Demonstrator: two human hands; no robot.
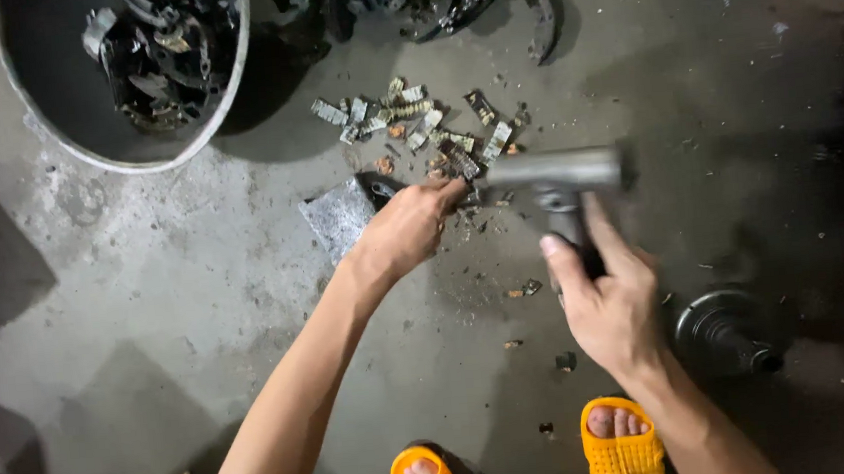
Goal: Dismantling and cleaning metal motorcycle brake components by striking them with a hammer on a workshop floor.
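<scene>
A hammer (556, 178), its metal head blurred, is gripped by the handle in the right hand (608, 303). A small dark piece is pinched by the left hand (409, 226) against a flat metal block (338, 216) on the concrete floor (165, 287). Broken lining scraps (413, 122) are scattered just beyond. A round basin (128, 74) of dark parts is seen at the upper left. Orange sandals (620, 452) are worn.

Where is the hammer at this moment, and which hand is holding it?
In the head view the hammer is right of centre, its handle gripped by the right hand, its head just right of the left hand and below the small metal pieces.
</scene>
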